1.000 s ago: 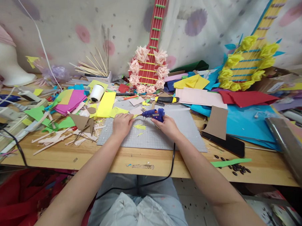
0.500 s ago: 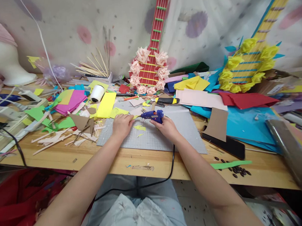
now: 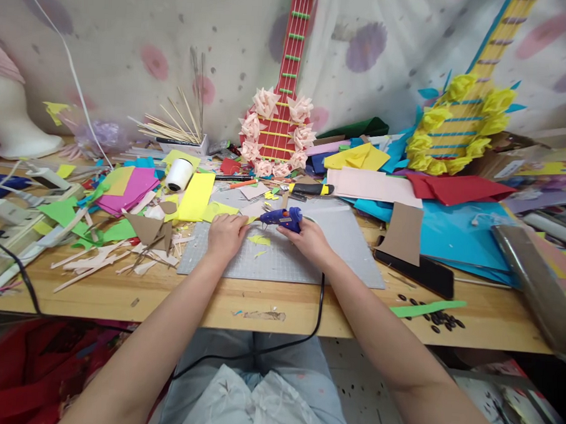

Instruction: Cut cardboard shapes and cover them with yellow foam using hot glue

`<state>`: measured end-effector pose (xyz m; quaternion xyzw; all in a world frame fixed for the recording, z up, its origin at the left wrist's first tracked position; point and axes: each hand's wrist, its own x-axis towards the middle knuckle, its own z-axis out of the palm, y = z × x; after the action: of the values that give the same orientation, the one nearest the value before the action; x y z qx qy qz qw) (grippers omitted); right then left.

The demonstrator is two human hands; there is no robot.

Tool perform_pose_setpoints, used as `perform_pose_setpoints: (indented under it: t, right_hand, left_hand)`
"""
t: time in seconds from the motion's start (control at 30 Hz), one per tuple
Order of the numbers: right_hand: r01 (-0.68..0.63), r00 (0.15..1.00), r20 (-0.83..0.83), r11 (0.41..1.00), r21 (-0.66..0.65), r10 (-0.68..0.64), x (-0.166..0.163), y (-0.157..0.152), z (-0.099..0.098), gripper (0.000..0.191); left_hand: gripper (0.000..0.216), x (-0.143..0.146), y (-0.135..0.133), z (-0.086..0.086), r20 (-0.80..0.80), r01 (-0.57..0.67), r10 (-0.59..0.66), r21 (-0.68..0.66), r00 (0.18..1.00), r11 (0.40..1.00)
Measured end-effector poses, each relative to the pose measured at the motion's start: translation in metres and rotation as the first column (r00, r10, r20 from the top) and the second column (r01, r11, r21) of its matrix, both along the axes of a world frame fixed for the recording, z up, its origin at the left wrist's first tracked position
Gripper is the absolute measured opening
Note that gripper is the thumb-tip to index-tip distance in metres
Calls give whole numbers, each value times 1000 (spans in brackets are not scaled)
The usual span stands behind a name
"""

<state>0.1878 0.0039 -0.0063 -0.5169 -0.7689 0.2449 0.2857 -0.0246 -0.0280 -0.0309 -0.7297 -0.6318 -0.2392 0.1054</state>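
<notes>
My right hand (image 3: 309, 237) grips a blue hot glue gun (image 3: 281, 219), its nozzle pointing left toward my left hand. Its black cord (image 3: 320, 301) trails off the table's front edge. My left hand (image 3: 226, 234) is closed on a small yellow paper piece (image 3: 251, 219) at the far side of the grey cutting mat (image 3: 351, 259). Small yellow scraps (image 3: 259, 240) lie on the mat between my hands.
A red paper guitar with pink flowers (image 3: 279, 134) and a yellow one (image 3: 460, 129) lean on the curtain. Coloured paper sheets (image 3: 455, 229), a white spool (image 3: 179, 174), a yellow utility knife (image 3: 312, 189), wooden sticks (image 3: 174, 129) and paper scraps (image 3: 97, 260) litter the wooden table (image 3: 204, 299).
The glue gun has tipped lower and shifted slightly left toward the yellow piece. My left hand has stayed in place.
</notes>
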Motion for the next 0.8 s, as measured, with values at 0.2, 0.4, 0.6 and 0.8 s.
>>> perform_pose_setpoints:
  t: [0.2,0.4,0.6,0.8]
  right_hand:
    - [58,998,8,998,-10,-58,4,1,2,40]
    - [76,997,1,997,-23,-76,6,2,3,41]
    - [38,999,-4,999,-21,-38,3,0,4,38]
    - [-5,1000,1,1000,-7,5,1,0,2,41]
  left_hand:
    - [23,0,0,0,27,6,-5,-14,1000,1000]
    - [24,-1,1,-1,32,-7,7,-15,999,1000]
    - [24,0,1,0,30,-2,2,-16,1000,1000]
    - [26,1,1,1,32,-1,1,-18,999,1000]
